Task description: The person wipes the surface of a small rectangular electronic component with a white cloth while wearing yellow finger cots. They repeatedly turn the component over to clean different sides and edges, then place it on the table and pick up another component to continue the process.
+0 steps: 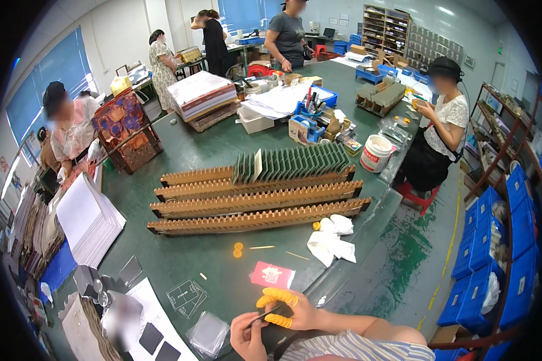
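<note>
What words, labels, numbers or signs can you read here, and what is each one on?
White round plastic tub with a red label: lettering shows, but I won't copy it out.
Pink rectangular card: pale print, too blurred to read.
Blue plastic bins on the right: white labels, too small to read.
Round red-rimmed sign, far left wall: too small to make out.

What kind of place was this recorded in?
Probably a small-parts workshop: a big green worktable holds notched brown racks and thin green plates, with labelled blue bins along the right.
</note>
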### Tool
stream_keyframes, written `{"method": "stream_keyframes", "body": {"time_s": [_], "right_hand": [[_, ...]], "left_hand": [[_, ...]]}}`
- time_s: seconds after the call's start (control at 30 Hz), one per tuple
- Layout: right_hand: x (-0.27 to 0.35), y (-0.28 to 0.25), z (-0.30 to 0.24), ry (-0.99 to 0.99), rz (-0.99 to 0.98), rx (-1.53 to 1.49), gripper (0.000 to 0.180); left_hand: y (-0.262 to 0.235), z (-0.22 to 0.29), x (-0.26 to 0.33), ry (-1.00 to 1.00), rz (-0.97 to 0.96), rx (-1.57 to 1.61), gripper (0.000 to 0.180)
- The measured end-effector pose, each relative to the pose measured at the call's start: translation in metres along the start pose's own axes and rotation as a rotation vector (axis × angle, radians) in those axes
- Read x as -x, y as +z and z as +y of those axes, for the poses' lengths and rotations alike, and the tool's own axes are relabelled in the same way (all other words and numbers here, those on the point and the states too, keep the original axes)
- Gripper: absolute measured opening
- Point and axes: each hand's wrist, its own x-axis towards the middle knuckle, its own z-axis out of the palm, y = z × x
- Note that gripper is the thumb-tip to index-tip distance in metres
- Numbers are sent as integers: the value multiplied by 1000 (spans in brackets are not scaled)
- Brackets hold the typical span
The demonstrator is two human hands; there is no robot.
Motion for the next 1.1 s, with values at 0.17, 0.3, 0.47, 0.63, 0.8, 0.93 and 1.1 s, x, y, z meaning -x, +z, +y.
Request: {"method": "stream_keyframes", "body": {"time_s": [0.17,0.3,0.47,0.63,0.8,0.93,1.1], "right_hand": [[0,-1,-2,28,-16,-7,51],[-1,-1,-2,-5,-4,7,51],[1,-1,0,29,-12,-24,52],[0,-1,0,16,-11,-26,52],[1,0,-1,-25,-1,2,51],[5,2,5,-18,6,-22,51],[2,-4,2,-43,-9,15,49]], "left_hand": [[2,2,-1,1,8,-29,7],[2,3,0,-11,17,-21,7],[4,14,-1,-48,-15,-30,14],[4,4,0,4,15,-29,6],[1,4,2,-2,16,-18,7],[2,7,2,-16,31,-11,7],[8,11,2,-46,57,15,7]]}}
